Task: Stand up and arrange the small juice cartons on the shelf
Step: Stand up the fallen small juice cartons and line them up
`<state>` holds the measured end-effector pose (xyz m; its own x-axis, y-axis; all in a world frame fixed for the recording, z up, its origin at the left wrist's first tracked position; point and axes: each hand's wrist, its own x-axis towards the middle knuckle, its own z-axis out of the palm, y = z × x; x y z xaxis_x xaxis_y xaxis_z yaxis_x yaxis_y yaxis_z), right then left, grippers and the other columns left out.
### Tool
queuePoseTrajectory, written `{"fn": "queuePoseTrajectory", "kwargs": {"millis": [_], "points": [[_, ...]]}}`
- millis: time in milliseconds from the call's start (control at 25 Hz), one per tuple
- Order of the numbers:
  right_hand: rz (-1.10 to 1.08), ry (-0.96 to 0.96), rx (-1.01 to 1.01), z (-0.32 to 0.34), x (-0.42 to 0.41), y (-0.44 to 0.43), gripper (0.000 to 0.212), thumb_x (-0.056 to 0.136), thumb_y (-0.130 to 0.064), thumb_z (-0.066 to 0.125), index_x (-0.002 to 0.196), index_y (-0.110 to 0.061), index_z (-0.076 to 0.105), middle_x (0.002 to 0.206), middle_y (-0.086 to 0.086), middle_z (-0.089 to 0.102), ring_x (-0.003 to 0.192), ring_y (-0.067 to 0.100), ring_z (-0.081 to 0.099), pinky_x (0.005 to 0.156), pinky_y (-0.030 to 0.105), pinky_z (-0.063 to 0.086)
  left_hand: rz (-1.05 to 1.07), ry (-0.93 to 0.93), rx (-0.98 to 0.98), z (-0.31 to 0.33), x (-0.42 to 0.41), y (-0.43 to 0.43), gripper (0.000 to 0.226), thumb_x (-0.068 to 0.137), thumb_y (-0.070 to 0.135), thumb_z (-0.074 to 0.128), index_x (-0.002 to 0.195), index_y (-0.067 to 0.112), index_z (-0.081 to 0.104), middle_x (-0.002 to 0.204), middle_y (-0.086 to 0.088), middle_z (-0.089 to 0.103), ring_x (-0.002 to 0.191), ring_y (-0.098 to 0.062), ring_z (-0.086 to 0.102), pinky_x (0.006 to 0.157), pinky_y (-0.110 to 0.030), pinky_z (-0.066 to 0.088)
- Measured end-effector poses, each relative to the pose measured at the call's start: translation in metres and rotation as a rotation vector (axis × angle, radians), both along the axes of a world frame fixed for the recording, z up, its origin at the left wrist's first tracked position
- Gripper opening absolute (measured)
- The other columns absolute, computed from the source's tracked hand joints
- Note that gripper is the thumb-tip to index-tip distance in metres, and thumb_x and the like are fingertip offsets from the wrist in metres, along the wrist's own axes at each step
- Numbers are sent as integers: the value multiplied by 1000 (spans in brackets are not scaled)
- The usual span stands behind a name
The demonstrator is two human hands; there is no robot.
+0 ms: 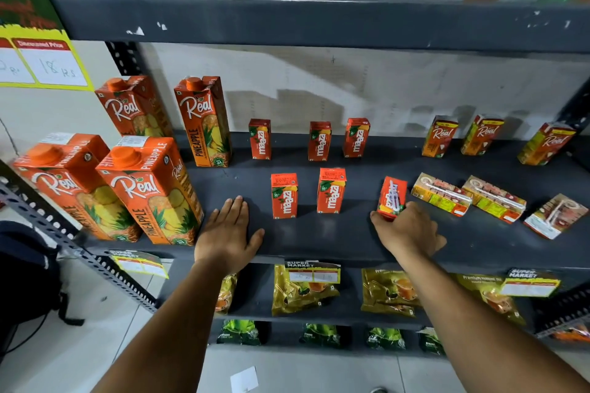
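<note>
Right now, R hand [407,228] fingers closed on tilted Maaza carton [392,196] near shelf [335,239] front edge, L hand [227,233] flat, fingers spread, holding nothing, 3 Real cartons [485,199] lying flat twd right end.

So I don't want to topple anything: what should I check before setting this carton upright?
1. Right hand grips the small red Maaza carton: ok.
2. That carton upright: not ok, tilted.
3. Bare dark shelf beneath it: ok.
4. Nearest standing red Maaza carton apart from it: ok.
5. Left hand flat on the shelf, clear of cartons: ok.
6. Three yellow-red Real cartons upright: not ok, lying flat.
</note>
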<state>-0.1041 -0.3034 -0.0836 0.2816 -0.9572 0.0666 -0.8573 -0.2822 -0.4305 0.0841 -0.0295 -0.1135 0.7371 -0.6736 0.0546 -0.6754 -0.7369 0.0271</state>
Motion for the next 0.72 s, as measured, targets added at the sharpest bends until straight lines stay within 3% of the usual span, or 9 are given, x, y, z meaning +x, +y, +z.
{"fn": "queuePoseTrajectory", "kwargs": {"millis": [120, 240, 400, 520, 720], "points": [[126, -44, -47, 13, -12, -19, 57, 64, -50, 73, 112, -23, 60, 109, 6, 67, 105, 34, 57, 82, 45, 43, 2, -2, -1, 0, 0, 0, 81, 90, 63, 14, 152, 11, 7, 163, -5, 6, 149, -20, 2, 118, -37, 2], [406, -39, -146, 43, -15, -41, 63, 65, -27, 76, 125, -19, 58, 121, 9, 64, 107, 32, 59, 84, 41, 50, 1, -2, -4, 0, 0, 0, 82, 89, 64, 13, 152, 12, 7, 163, -4, 5, 149, -20, 1, 117, -36, 2], [920, 333, -449, 96, 2, -59, 65, 73, -7, 66, 133, -28, 52, 139, -5, 54, 122, 23, 50, 95, 39, 43, 3, 1, -9, 1, -1, 0, 81, 91, 63, 15, 152, 12, 5, 163, -4, 4, 149, -19, 0, 117, -36, 0], [1241, 592, -591, 123, 19, -62, 52, 86, -14, 57, 133, -37, 50, 146, -17, 45, 130, 18, 39, 97, 35, 33, 5, 6, -6, 2, -2, 0, 80, 91, 63, 15, 152, 12, 5, 163, -4, 3, 149, -19, 0, 117, -35, 0], [1409, 814, -711, 135, 37, -61, 51, 89, -17, 58, 133, -41, 46, 153, -12, 36, 135, 20, 32, 100, 38, 33, 8, 2, -6, 1, -2, 0, 83, 89, 65, 12, 152, 12, 7, 163, -4, 6, 149, -20, 2, 117, -36, 2]]}}
